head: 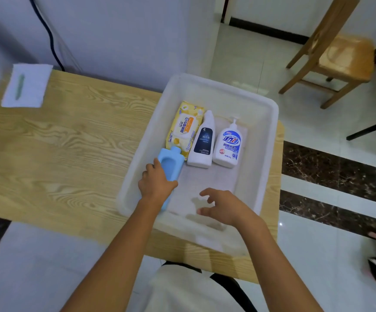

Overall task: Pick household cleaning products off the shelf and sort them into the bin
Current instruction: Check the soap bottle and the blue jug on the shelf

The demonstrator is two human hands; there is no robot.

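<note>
Looking down onto a pale wooden table (58, 136) with a white plastic bin (223, 83) at its right end. In the far half of the bin, lying flat and side by side: a yellow pack of wipes (185, 127), a white bottle with a dark label (202, 140), and a white pump bottle (228, 143).

Nearer, close along the bin's left wall, a blue bottle (171, 164) lying lengthwise, cap end touching or overlapping the near edge of the wipes. Left hand (155, 183) curled round the lower body of the blue bottle, gripping it. Right hand (223, 207) poised above the bare near floor of the bin, fingers spread and loosely bent, holding nothing. No shelf in view.

Probably the step of settling the blue bottle into the row.

Possible trouble from here:
- Pushing the bottle further forward could ride its cap up onto the wipes and shove them askew.
- Letting go while the bottle leans on the sloped wall could let it roll or slide towards the middle and knock the white bottle.
- With the far corner of the bin seemingly past the table edge, a hard sideways push could shift the whole bin, with no hand bracing it.

Also present: a sheet of paper (34, 95) with a pen (20, 86) at the far left of the table, and a wooden chair (340, 57) on the tiled floor beyond.
</note>
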